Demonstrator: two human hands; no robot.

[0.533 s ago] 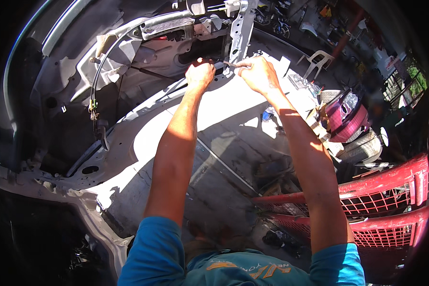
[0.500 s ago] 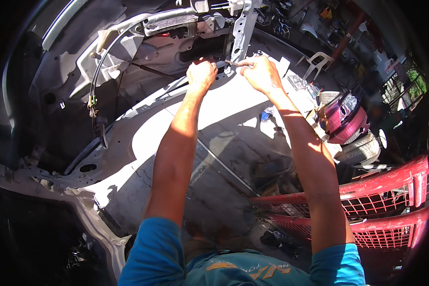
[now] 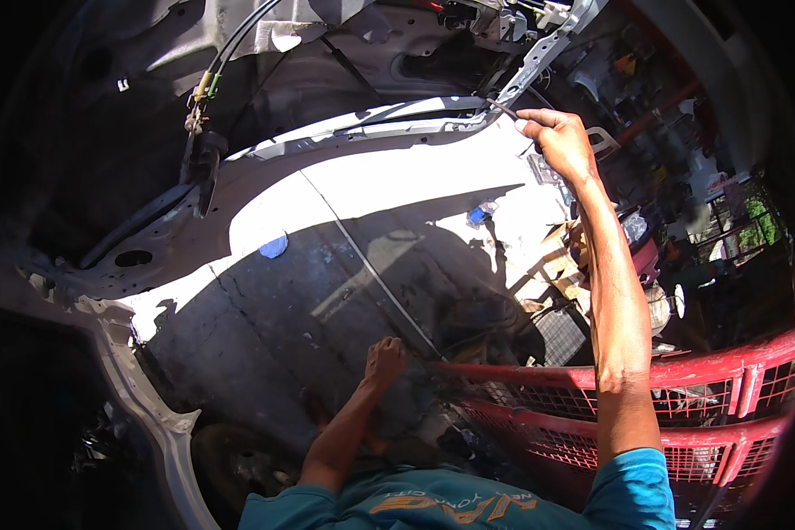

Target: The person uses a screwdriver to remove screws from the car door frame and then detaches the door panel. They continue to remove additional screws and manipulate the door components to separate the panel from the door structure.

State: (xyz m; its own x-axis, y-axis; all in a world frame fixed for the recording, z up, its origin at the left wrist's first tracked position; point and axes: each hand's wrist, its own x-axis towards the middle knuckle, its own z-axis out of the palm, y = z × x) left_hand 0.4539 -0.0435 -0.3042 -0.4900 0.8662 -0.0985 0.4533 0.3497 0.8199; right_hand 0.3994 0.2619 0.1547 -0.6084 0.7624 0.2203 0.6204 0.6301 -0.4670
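Right hand (image 3: 558, 146) pinched on thin rod (image 3: 503, 109), upper right | left hand (image 3: 385, 360) curled closed, lower centre, contents hidden | rod near metal rail (image 3: 362, 116); light, steady pinch looks best

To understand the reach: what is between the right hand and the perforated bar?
In the head view, a thin dark rod held by the right hand lies there; whether it touches the perforated bar is unclear.

The shirt (image 3: 433, 508) is teal, the gridded barrier (image 3: 698, 373) red, the slim tool (image 3: 502, 108) apparently dark.
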